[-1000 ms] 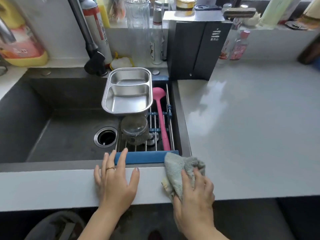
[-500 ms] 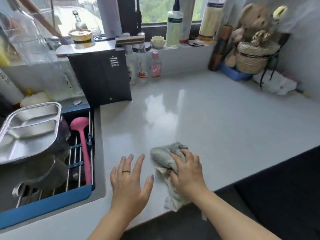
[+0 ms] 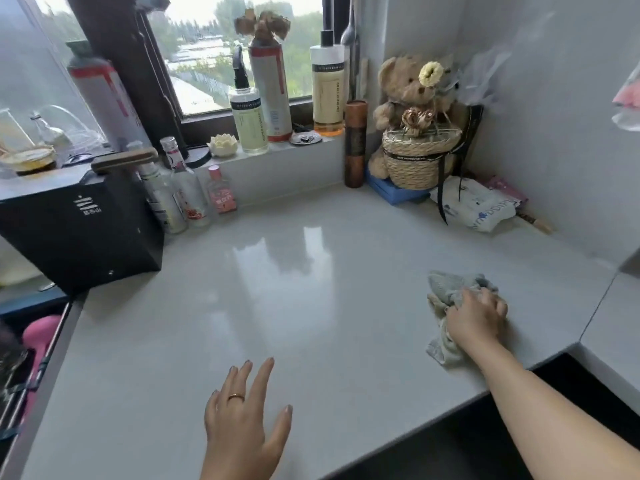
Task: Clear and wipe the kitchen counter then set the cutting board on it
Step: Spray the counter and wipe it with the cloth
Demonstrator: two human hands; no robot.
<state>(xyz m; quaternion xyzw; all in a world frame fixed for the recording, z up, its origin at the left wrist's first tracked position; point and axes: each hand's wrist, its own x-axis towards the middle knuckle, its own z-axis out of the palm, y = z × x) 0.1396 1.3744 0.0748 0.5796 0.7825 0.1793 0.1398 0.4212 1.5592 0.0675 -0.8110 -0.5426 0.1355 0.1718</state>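
A glossy pale grey counter (image 3: 294, 306) fills the middle of the head view. My right hand (image 3: 476, 318) presses a crumpled grey-green cloth (image 3: 450, 289) onto the counter at the right, near the front edge. My left hand (image 3: 242, 424) rests flat on the counter at the front, fingers spread, a ring on one finger, holding nothing. No cutting board is in view.
A black appliance box (image 3: 83, 233) stands at the left by the sink rack with a pink utensil (image 3: 40, 337). Small bottles (image 3: 194, 195) line the back wall. A teddy bear in a woven basket (image 3: 415, 150), a copper tube (image 3: 355, 143) and a white packet (image 3: 474, 206) fill the far right corner.
The view has swung right from the sink to the counter corner. My right hand has slid the cloth rightward across the counter. My left hand has moved from the sink's edge onto the counter.
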